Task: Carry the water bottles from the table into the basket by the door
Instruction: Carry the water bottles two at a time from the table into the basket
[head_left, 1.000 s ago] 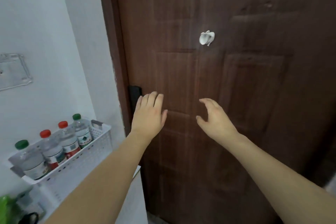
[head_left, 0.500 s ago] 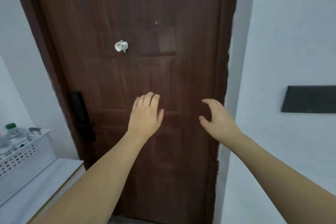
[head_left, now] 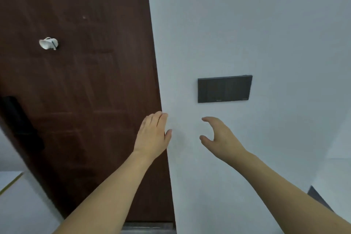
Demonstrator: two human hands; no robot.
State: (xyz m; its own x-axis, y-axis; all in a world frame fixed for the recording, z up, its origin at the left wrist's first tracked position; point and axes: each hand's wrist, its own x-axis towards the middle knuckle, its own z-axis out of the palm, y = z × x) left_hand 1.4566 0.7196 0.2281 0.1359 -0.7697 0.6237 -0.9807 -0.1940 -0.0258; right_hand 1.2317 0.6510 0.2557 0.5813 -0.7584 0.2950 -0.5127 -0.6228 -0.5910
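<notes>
From the head view, I've got the brown door [head_left: 79, 100] filling the left of the frame, and I'll hang everything off that. Left hand [head_left: 152, 136] is up in front of the door's right edge, fingers straight and together, carrying nothing. Right hand [head_left: 221, 138] floats just right of the door, against the white wall [head_left: 247, 24], fingers loosely curved around empty air, no bottle in it. A small white hook [head_left: 48, 43] sits high on the door, the dark lock handle [head_left: 18, 121] low at its left side, and a dark wall panel [head_left: 225, 89] hangs to the door's right. No water bottles, no basket, no desk anywhere in shot, so I can't say how many are delivered. My read: both hands are free, so this is between loads, with the desk still to be reached for any remaining bottles.
</notes>
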